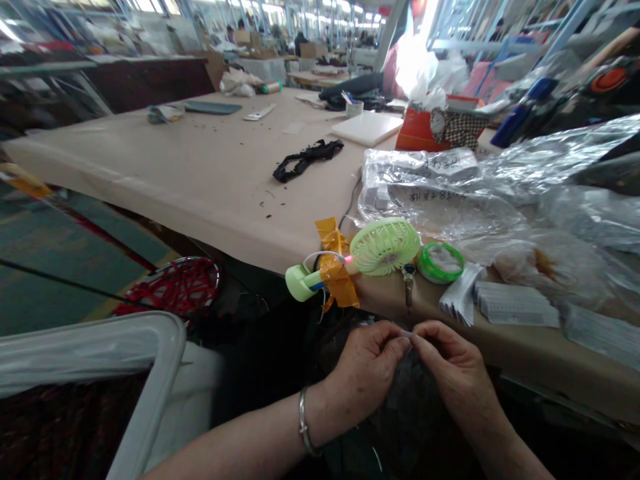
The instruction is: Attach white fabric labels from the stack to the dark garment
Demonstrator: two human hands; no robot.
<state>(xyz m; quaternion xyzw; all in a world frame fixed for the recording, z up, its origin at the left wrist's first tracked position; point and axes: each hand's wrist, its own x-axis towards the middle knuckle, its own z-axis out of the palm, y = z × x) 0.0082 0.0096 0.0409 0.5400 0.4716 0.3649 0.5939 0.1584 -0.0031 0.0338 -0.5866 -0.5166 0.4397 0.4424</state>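
Just below the table edge, my left hand [363, 370] is closed in a pinch, its thumb and forefinger on a small pale piece [408, 334]. From the other side, the fingertips of my right hand [457, 370] pinch the same piece; its kind is too small to tell. Dark fabric [410, 407] lies beneath both hands, in shadow. A light green fan [385, 245], fixed with orange tape [336, 267], sits at the table edge ahead of my hands. Beside it are a green round tub [440, 263] with white contents and a small pointed tool [409, 287].
Stacks of printed white labels [515, 304] lie along the front edge at right, before clear plastic bags [430, 190]. A black cloth strip [307, 160] rests on the brown-covered table [210, 173]. At lower left stands a white bin [173, 340] with dark material, near a red-laced basket [175, 287].
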